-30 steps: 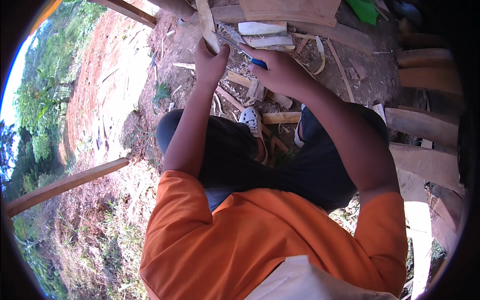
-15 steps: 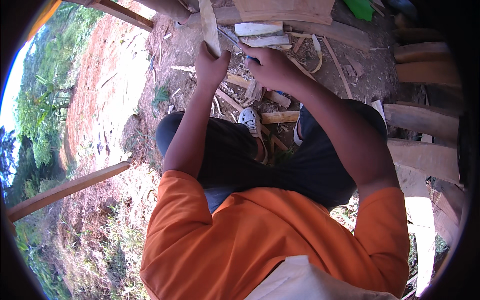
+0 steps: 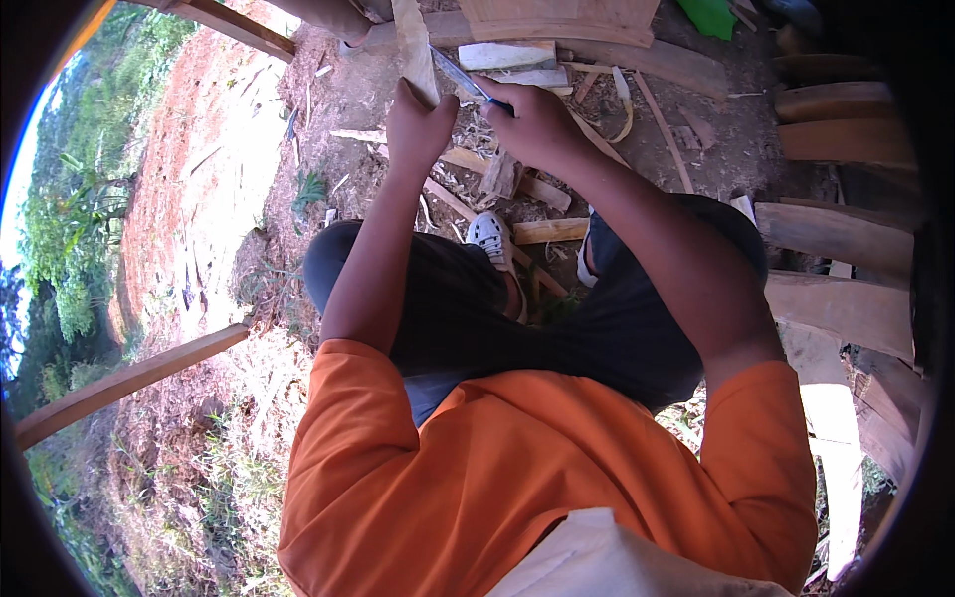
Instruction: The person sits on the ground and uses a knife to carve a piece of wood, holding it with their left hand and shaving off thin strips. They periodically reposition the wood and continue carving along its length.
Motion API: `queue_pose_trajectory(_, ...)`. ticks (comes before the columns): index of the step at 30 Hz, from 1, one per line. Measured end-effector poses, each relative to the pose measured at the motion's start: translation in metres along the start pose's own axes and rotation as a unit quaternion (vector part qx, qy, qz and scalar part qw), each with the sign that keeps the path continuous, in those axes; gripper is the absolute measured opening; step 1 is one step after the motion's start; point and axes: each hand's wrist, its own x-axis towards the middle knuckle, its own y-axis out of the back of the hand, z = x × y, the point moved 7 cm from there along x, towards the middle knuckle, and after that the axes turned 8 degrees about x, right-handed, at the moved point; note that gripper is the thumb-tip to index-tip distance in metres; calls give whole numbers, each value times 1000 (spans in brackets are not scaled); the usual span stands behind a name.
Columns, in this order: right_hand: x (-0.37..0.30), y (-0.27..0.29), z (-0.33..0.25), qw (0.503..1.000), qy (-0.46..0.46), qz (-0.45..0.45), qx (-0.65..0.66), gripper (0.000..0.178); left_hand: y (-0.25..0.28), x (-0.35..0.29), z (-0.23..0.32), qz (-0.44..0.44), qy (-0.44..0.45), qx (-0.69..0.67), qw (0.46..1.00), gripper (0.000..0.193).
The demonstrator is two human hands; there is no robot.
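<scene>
My left hand (image 3: 420, 129) is closed round the lower end of a pale, flat wooden strip (image 3: 414, 45), which points away from me. In my right hand (image 3: 537, 121) is a knife (image 3: 457, 74) with a dark blue handle. Its blade slants up to the left, and the tip lies close beside the strip's right edge; whether it touches the wood I cannot tell. Both arms reach forward over my bent knees. The far end of the strip runs out of the top of the view.
Cut wood blocks (image 3: 507, 55), offcuts and shavings lie on the dirt beyond my feet. Curved boards (image 3: 836, 234) are stacked at the right. A wooden rail (image 3: 139, 383) stands at the left before a sunlit slope. Part of another person's leg (image 3: 333, 15) shows at the top.
My right hand has shifted and turned slightly, so more of the knife's blade and handle shows. The left hand keeps its hold on the wooden strip, nearly unmoved.
</scene>
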Motion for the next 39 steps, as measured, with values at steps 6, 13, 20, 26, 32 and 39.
queue_pose_trajectory(6,74,142,54,949,-87,259,160,44,-29,-48,41,-60,-122,-9,991,69)
queue_pose_trajectory(13,56,137,27,945,-54,236,220,54,-16,-17,23,-100,-45,-173,979,90)
queue_pose_trajectory(20,56,104,4,996,66,38,43,63,7,-37,24,-461,-13,-326,825,70)
queue_pose_trajectory(26,28,60,0,973,-28,-227,24,80,20,-52,28,-536,-22,-367,760,74)
queue_pose_trajectory(32,28,60,3,976,-71,-191,71,72,27,-32,31,-509,-45,-586,629,93)
queue_pose_trajectory(39,16,44,3,955,-107,26,276,63,-35,-42,49,-254,-66,-448,855,70)
